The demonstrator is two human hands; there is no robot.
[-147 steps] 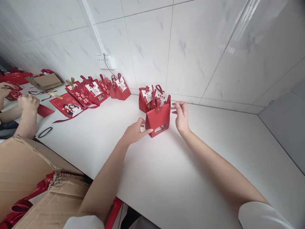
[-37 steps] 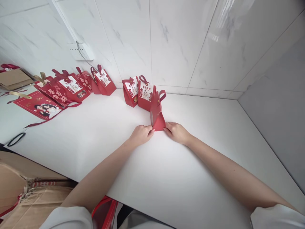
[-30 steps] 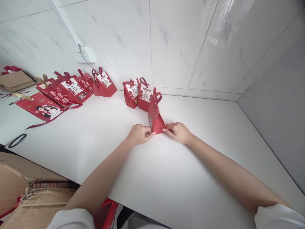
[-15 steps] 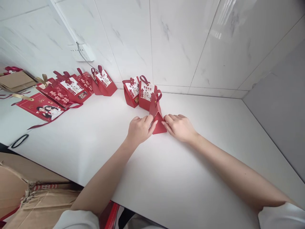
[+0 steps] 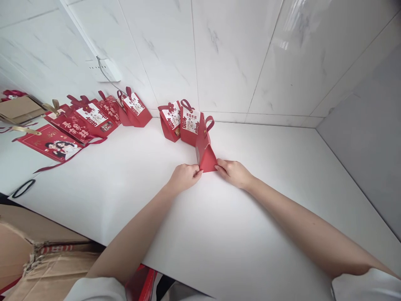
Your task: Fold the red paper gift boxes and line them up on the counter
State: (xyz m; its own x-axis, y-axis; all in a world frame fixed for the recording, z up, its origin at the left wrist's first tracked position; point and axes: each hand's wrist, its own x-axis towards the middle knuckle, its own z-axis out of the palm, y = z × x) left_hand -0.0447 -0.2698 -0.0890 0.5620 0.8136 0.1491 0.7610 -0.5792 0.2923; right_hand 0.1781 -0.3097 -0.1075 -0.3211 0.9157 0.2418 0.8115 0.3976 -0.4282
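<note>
A red gift box point(image 5: 208, 159) with a ribbon loop on top stands upright on the white table point(image 5: 200, 234), its triangular side facing me. My left hand point(image 5: 185, 177) pinches its lower left corner, fingers curled. At the lower right corner my right hand point(image 5: 233, 172) grips the box the same way, thumb and fingers pressed together. Right behind it stands a red gift box with a white printed front point(image 5: 190, 125). Another such box point(image 5: 171, 120), with a ribbon flower, is beside that one to the left.
Several red boxes point(image 5: 135, 109) line the wall at the left. A flat red bag with a printed couple point(image 5: 62, 144) and loose ribbon lie nearer. A black ring point(image 5: 24, 189) rests by the left edge, above a cardboard box point(image 5: 59, 267). A grey panel point(image 5: 363, 125) bounds the right side.
Both hands have slid down the box's sides to its bottom corners, uncovering more of its triangular side. The view has shifted slightly.
</note>
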